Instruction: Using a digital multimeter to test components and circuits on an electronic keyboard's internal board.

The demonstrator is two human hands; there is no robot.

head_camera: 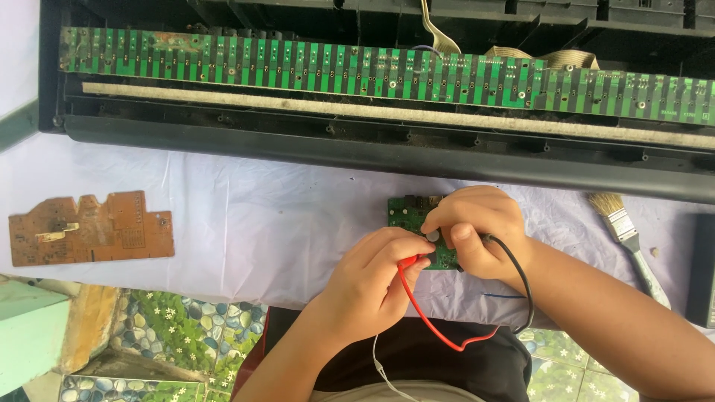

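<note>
A small green circuit board [409, 211] lies on the white cloth near its front edge. My left hand [376, 279] is closed around a red probe whose red wire [432, 321] loops down toward my lap, with the tip against the board. My right hand [477, 227] rests over the board's right side and grips a black probe; its black wire [520, 275] curves down behind my wrist. Most of the board is hidden under both hands.
An opened keyboard chassis with a long green contact board [313, 67] spans the back. A brown circuit board [89, 227] lies at the left. A paintbrush [625, 234] lies at the right, beside a black object [701, 272] at the edge. Patterned floor shows below the cloth.
</note>
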